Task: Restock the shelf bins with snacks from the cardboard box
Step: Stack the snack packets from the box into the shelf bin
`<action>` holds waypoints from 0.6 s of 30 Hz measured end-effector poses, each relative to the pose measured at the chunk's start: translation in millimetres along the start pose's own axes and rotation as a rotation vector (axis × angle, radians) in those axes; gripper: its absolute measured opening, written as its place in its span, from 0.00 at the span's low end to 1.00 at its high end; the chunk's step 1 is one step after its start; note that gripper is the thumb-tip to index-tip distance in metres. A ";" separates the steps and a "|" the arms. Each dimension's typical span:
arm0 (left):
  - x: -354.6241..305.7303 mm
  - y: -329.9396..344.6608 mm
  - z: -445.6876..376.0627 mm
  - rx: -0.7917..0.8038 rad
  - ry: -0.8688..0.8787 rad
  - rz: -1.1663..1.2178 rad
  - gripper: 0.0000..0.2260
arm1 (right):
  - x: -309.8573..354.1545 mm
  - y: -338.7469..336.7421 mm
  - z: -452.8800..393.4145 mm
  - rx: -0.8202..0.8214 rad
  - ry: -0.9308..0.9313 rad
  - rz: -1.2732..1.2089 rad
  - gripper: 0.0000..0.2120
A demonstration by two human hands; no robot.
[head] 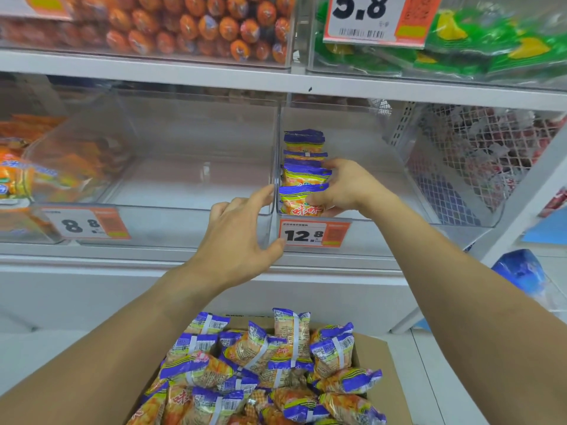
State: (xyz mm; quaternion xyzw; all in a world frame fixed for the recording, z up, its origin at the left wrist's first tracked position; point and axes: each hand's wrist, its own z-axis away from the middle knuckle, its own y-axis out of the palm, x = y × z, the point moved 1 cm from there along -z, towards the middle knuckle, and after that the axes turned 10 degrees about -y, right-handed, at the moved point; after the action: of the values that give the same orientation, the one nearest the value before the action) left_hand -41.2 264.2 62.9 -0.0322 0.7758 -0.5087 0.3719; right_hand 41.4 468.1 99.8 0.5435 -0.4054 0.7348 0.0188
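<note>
A cardboard box (383,378) at the bottom holds several purple-and-orange snack packs (260,360). On the middle shelf a clear bin (383,191) with a 12.8 price tag (306,234) holds a row of the same packs standing upright along its left wall. My right hand (340,188) reaches into that bin and grips the front pack (302,199) of the row. My left hand (242,237) is just outside the bin's front left corner, fingers spread and holding nothing, thumb near the price tag.
A clear bin (171,179) with an 8.8 tag (82,225) stands to the left. Further left are orange packs (18,176). The top shelf carries orange sausages (184,29) and green packs (491,47). A wire basket (478,161) is on the right.
</note>
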 end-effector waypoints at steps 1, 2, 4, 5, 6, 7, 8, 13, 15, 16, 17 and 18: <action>1.0 0.7 -0.3 0.010 0.002 -0.009 0.36 | 2.2 -0.9 2.5 0.017 -0.003 0.002 0.28; 1.4 0.6 -0.4 0.029 -0.002 -0.016 0.36 | 3.4 -3.1 4.2 0.035 -0.004 0.014 0.26; 0.0 -1.4 -0.1 0.060 -0.037 -0.018 0.36 | 5.5 -11.2 8.9 0.043 0.019 0.030 0.26; 0.2 -2.3 0.8 0.052 -0.057 -0.006 0.35 | 6.3 -17.1 12.0 0.021 0.029 0.052 0.29; -1.3 -4.4 2.8 -0.009 -0.041 0.015 0.32 | 8.9 -25.0 15.4 -0.038 0.005 0.114 0.32; -4.9 -7.8 5.7 -0.118 0.028 0.024 0.29 | 12.5 -33.9 19.4 -0.121 -0.053 0.197 0.32; -8.2 -10.9 9.1 -0.246 0.122 0.051 0.24 | 17.5 -41.6 25.2 -0.218 -0.133 0.267 0.26; -15.7 9.2 47.1 0.097 0.112 0.170 0.09 | 38.8 -20.1 102.8 -0.293 -0.499 0.158 0.05; 3.5 40.1 71.5 0.503 0.034 -0.117 0.15 | 15.9 15.1 134.4 -0.003 -0.531 0.183 0.03; 14.3 55.3 83.8 0.643 0.049 -0.264 0.17 | -2.9 32.6 146.6 0.168 -0.491 0.259 0.02; 23.4 68.3 96.5 0.729 0.069 -0.364 0.17 | -25.0 47.5 157.4 0.321 -0.427 0.366 0.05; 30.2 78.9 107.5 0.757 0.075 -0.417 0.16 | -50.8 58.3 164.5 0.439 -0.370 0.487 0.10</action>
State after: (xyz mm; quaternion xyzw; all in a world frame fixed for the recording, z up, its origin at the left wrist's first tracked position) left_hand 28.6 206.9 -39.8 -0.0312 0.5244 -0.8223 0.2185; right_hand 163.8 348.6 38.2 0.5456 -0.3520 0.6766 -0.3472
